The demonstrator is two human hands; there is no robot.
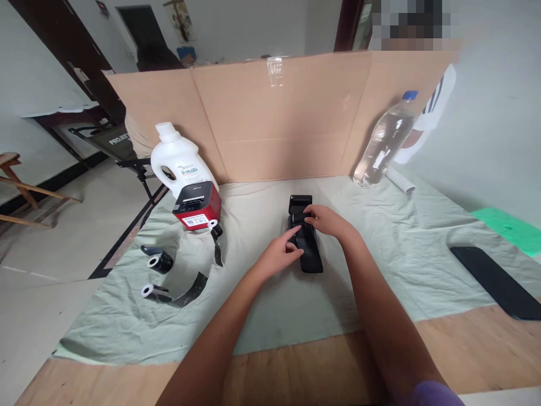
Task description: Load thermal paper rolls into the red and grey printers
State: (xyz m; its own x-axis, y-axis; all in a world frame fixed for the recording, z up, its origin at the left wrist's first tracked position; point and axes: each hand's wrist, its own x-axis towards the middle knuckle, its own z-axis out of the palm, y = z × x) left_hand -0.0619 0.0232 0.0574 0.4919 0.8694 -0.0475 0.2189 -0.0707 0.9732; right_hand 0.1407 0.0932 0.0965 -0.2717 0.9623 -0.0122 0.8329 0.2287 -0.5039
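A black oblong device (pixel 308 256) lies on the pale green cloth (pixel 262 299) in the middle of the table. My left hand (pixel 279 254) rests against its left side, forefinger stretched out onto its top and the other fingers curled. My right hand (pixel 327 220) is over its far end, fingers bent and pinched on the black part there. Left of it stands a red and black label printer (pixel 198 206). Black ribbon rolls on white cores (pixel 157 261) and a loose black strip (pixel 192 288) lie in front of the printer.
A white jug (pixel 177 158) stands behind the printer. A clear water bottle (pixel 384 141) leans at the back right against a folded cardboard screen (pixel 274 113). A black phone (pixel 494 279) lies at the right. A person sits beyond the screen. Bare wood (pixel 296 366) shows near me.
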